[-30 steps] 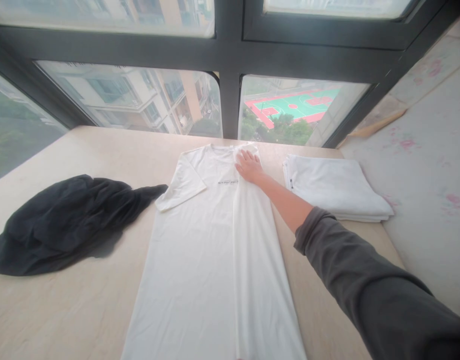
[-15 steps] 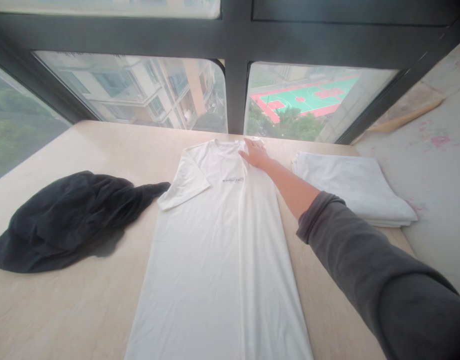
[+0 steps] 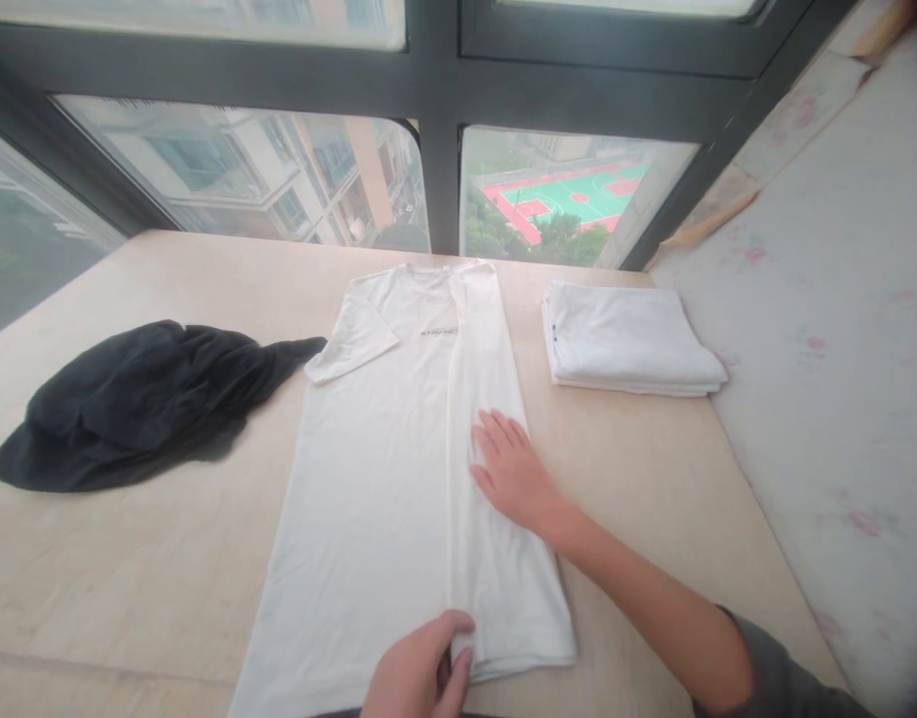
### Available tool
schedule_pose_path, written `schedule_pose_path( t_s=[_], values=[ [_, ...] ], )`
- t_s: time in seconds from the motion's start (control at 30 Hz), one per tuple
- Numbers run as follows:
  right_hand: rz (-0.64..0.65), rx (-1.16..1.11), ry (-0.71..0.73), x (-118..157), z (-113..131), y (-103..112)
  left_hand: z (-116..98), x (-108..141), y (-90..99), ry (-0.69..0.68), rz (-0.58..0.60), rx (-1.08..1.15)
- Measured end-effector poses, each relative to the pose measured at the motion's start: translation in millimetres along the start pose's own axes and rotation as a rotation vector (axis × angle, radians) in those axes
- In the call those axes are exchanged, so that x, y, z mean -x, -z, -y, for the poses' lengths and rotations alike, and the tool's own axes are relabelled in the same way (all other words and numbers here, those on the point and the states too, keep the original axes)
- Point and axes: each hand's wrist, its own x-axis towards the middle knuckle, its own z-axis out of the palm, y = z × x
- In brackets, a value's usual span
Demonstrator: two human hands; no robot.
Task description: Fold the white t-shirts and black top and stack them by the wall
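Note:
A white T-shirt (image 3: 369,479) with small dark lettering on the chest lies front up, its neckline toward the window. The right side is folded inward in a long strip, while the left sleeve lies spread out. Flat on that folded strip rests my right hand (image 3: 514,474), fingers stretched and slightly apart. At the near end, my left hand (image 3: 421,668) pinches the inner edge of the fold close to the hem between thumb and fingers. Part of the left hand is cut off by the bottom of the view.
A crumpled black garment (image 3: 145,409) lies to the left, its tip close to the T-shirt's sleeve. Folded white cloth (image 3: 623,334) is stacked at the right near the flowered wall (image 3: 817,399). Behind the wooden surface (image 3: 115,578) stands a dark window frame (image 3: 436,179).
My right hand has slid down from the collar to the middle of the folded strip. My left hand has come into view at the hem. The view has shifted to the right.

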Motion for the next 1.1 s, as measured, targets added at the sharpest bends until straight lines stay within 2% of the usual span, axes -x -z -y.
schedule_pose_path(
  t_s=[0.13, 0.23, 0.33, 0.4, 0.5, 0.57, 0.7, 0.77, 0.9, 1.1],
  values=[
    [0.019, -0.026, 0.076, 76.2, 28.0, -11.4, -10.0, 3.3, 10.6, 0.019, -0.045, 0.09],
    [0.027, 0.011, 0.13, 128.7, 45.2, -14.8, -9.2, 3.5, 10.9, 0.014, -0.082, 0.126],
    [0.044, 0.057, 0.226, 168.0, 51.6, -16.3, -4.2, 2.8, 6.3, -0.015, -0.086, 0.111],
    [0.053, 0.086, 0.291, 183.6, 50.7, -16.9, -1.9, 3.0, 3.2, -0.026, -0.085, 0.081],
    [0.066, 0.115, 0.316, 192.8, 47.4, -17.2, 1.9, 5.0, 1.1, -0.035, -0.092, 0.024],
    [0.083, 0.118, 0.31, 193.5, 45.4, -16.8, 8.7, 6.6, 2.3, -0.05, -0.172, -0.032],
    [0.103, 0.131, 0.298, 192.7, 37.6, -12.9, 36.8, 5.5, 11.8, -0.164, -0.588, -0.344],
    [0.103, 0.151, 0.299, 192.6, 29.2, -8.5, 52.6, 2.1, 17.5, -0.18, -0.709, -0.548],
    [0.091, 0.169, 0.313, 191.1, 9.6, 1.6, 69.3, -7.5, 22.3, -0.143, -0.703, -0.749],
    [0.062, 0.181, 0.332, 188.9, -0.8, 3.2, 60.5, -15.2, 18.2, -0.1, -0.67, -0.77]
  ],
)
